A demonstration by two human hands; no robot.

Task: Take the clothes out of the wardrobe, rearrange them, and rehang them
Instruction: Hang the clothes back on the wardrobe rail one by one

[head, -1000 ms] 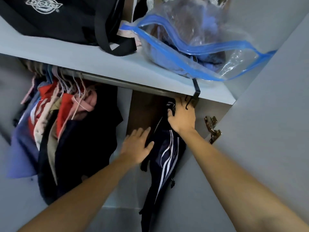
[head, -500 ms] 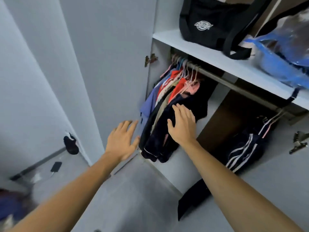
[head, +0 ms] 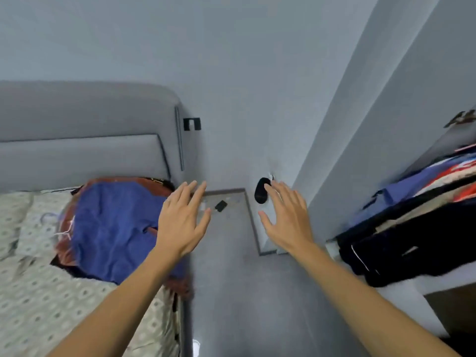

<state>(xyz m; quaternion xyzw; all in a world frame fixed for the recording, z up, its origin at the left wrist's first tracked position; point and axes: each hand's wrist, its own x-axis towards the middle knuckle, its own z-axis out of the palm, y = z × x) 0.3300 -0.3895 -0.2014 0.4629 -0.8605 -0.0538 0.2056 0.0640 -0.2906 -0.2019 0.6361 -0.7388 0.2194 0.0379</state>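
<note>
A pile of clothes topped by a blue garment [head: 110,228] lies on the bed [head: 38,305] at the left, with pale hangers beside it. Hung clothes [head: 412,228], dark, blue, red and cream, show in the open wardrobe at the right edge. My left hand [head: 183,220] is stretched out with fingers spread over the edge of the blue garment, holding nothing. Over the floor between bed and wardrobe my right hand [head: 288,217] is likewise spread and empty.
A grey padded headboard [head: 90,137] backs the bed. The wardrobe door [head: 373,124] stands open at the right. A black slipper-like item [head: 261,190] and a small black object [head: 221,206] lie on the floor by the wall.
My view has swung left from the wardrobe to the bed. Both hands left the hanging clothes and are now held out empty in front of me.
</note>
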